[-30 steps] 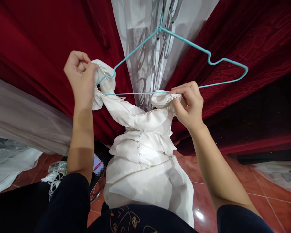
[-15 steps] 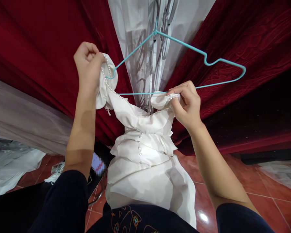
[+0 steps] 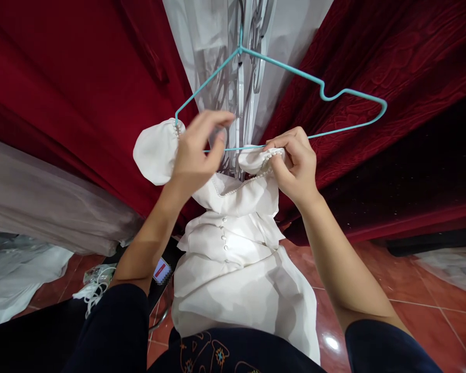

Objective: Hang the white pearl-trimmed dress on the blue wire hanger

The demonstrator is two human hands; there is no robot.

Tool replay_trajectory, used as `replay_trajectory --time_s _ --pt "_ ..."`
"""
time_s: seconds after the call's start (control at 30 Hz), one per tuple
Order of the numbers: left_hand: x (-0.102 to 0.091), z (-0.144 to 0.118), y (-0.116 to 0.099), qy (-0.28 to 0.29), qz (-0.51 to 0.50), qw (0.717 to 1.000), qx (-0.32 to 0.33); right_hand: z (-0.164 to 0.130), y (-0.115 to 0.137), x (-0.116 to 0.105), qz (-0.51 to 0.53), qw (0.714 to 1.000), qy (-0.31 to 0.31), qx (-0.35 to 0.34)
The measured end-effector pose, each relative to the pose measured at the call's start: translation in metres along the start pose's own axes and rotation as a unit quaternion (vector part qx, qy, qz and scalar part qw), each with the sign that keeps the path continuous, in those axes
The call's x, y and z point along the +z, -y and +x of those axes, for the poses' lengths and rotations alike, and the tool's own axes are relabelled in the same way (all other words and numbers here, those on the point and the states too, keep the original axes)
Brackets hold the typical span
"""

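Observation:
A white dress point(image 3: 233, 248) with pearl trim at the neckline and a row of small buttons hangs down in front of me. Its left puffed sleeve point(image 3: 154, 152) sits over the left end of a turquoise wire hanger point(image 3: 283, 64). My left hand point(image 3: 200, 147), a little blurred, is in front of the neckline with thumb and fingers apart, and nothing shows between them. My right hand point(image 3: 295, 163) pinches the pearl-edged right shoulder of the dress just below the hanger's bottom bar. The hanger's right end is bare.
Dark red curtains point(image 3: 81, 77) hang on both sides, with a white metal frame point(image 3: 252, 67) between them. At lower left, a phone point(image 3: 161, 270) and white cords point(image 3: 97, 290) lie on a black surface. White fabric point(image 3: 19, 274) spreads at the left, over red floor tiles point(image 3: 431, 331).
My left hand has let go of the left sleeve and moved right and down toward the middle. That sleeve now hangs on the hanger's end. My right hand keeps its hold.

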State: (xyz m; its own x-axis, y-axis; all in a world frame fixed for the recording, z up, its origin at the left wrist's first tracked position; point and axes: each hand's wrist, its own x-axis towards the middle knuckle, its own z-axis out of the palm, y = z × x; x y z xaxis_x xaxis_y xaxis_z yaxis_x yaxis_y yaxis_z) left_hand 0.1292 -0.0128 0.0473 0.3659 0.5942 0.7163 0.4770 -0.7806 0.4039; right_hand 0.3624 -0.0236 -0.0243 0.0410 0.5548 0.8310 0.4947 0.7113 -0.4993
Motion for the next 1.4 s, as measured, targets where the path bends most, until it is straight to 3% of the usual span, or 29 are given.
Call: replay_trajectory --time_s 0.03,0.1,0.27,0.3,0.37,0.47,0.53,0.67,0.83,0.93,1.03,1.1,1.2,1.33,1.4 --pt "0.010 -0.006 -0.005 0.048 0.014 0.999 -0.015 0.000 0.000 0.000 0.000 1.000 -0.001 -0.002" --pt "0.028 -0.014 -0.007 0.087 0.038 0.995 -0.035 -0.003 0.000 0.001 0.004 1.000 0.000 -0.010" --pt "0.046 -0.018 0.000 0.034 0.083 0.994 -0.063 -0.018 0.004 -0.009 -0.016 0.998 0.040 -0.039" --pt "0.045 -0.016 0.000 0.036 0.079 0.994 -0.070 -0.021 0.006 -0.014 -0.042 0.998 0.020 -0.035" --pt "0.039 -0.012 0.000 0.045 0.063 0.994 -0.083 -0.022 0.006 -0.030 -0.109 0.991 -0.081 -0.012" --pt "0.030 -0.009 0.000 0.048 0.039 0.994 -0.088 -0.010 -0.003 -0.063 -0.171 0.960 -0.208 0.072" --pt "0.026 -0.010 -0.001 0.045 0.030 0.995 -0.087 0.006 -0.014 -0.083 -0.163 0.953 -0.224 0.126" --pt "0.024 -0.014 -0.004 0.053 0.031 0.994 -0.094 0.044 -0.026 -0.105 -0.175 0.942 -0.249 0.143" --pt "0.025 -0.013 -0.003 0.058 0.052 0.992 -0.099 0.080 -0.004 -0.093 -0.214 0.948 -0.199 0.126" --pt "0.028 -0.014 -0.002 0.065 0.064 0.991 -0.101 0.097 0.013 -0.076 -0.194 0.956 -0.153 0.155" --pt "0.031 -0.016 -0.003 0.063 0.088 0.990 -0.094 0.116 0.023 -0.058 -0.089 0.959 -0.132 0.234" --pt "0.031 -0.017 -0.003 0.061 0.103 0.989 -0.092 0.125 0.026 -0.050 0.027 0.946 -0.139 0.293" --pt "0.029 -0.019 -0.003 0.060 0.102 0.989 -0.091 0.123 0.026 -0.047 0.115 0.934 -0.181 0.286" --pt "0.027 -0.020 -0.004 0.059 0.093 0.990 -0.088 0.090 0.025 -0.051 -0.042 0.968 -0.199 0.144" --pt "0.029 -0.019 -0.005 0.061 0.097 0.989 -0.093 0.073 0.029 -0.056 -0.148 0.966 -0.119 0.175"
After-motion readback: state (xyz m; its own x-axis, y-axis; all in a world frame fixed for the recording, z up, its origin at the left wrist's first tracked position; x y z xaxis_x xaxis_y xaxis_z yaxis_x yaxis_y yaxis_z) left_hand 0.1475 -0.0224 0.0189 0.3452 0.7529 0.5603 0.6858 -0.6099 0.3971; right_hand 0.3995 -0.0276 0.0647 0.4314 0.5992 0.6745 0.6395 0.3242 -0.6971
